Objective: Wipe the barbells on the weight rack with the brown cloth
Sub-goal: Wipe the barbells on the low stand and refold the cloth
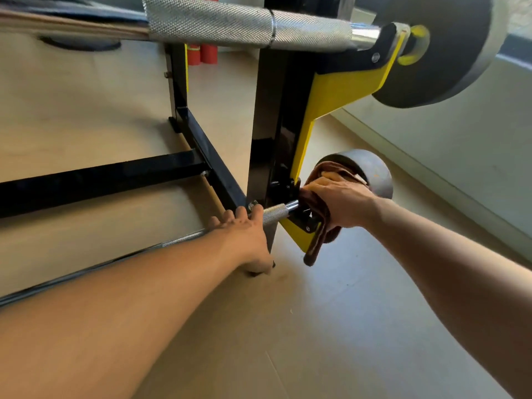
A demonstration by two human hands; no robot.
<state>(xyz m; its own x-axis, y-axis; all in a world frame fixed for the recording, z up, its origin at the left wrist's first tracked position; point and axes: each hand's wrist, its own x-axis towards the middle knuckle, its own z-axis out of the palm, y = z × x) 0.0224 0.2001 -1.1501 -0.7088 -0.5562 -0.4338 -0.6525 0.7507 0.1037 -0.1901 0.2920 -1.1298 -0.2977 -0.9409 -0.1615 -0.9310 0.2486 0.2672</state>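
Observation:
A black and yellow weight rack [270,116] holds two barbells. The upper barbell [244,24] crosses the top of the view, its knurled bar ending in a large grey plate. The lower barbell [273,211] rests near the floor on a yellow hook. My left hand [244,228] grips its knurled shaft just left of the upright. My right hand [336,203] presses the brown cloth [316,243] around the bar between the hook and the small grey end plate [371,174]. Part of the cloth hangs down below my right hand.
The rack's black base bars [115,177] run across the beige floor at the left. Red cylinders [207,53] stand behind the upright. A pale wall with a skirting board [431,168] runs along the right side, close to the end plates.

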